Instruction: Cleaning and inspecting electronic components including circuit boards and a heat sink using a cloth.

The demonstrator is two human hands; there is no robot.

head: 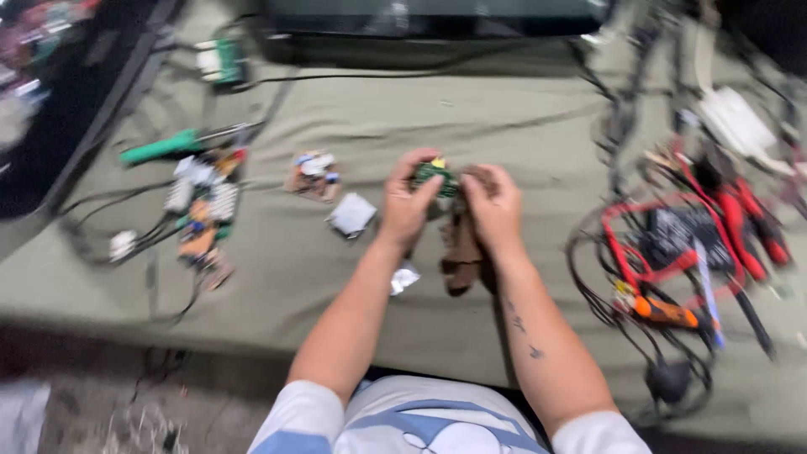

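Two hands meet mid-tabletop: a small green circuit board (433,175) is pinched by the left hand (408,204), while brown cloth (462,248) is gripped by the right hand (496,210).

Not much here in the way of packaging or screens, and the shot's pretty blurry. Along the top edge, at the far side of the olive cloth-covered surface (504,126), there's a wide dark flat slab with a glossy greenish face (437,13) that could be a screen, can't say for sure. A small crumpled white-and-silver wrapper (351,215) lies mid-surface, and a smaller shiny foil scrap (404,278) sits nearer the front edge.
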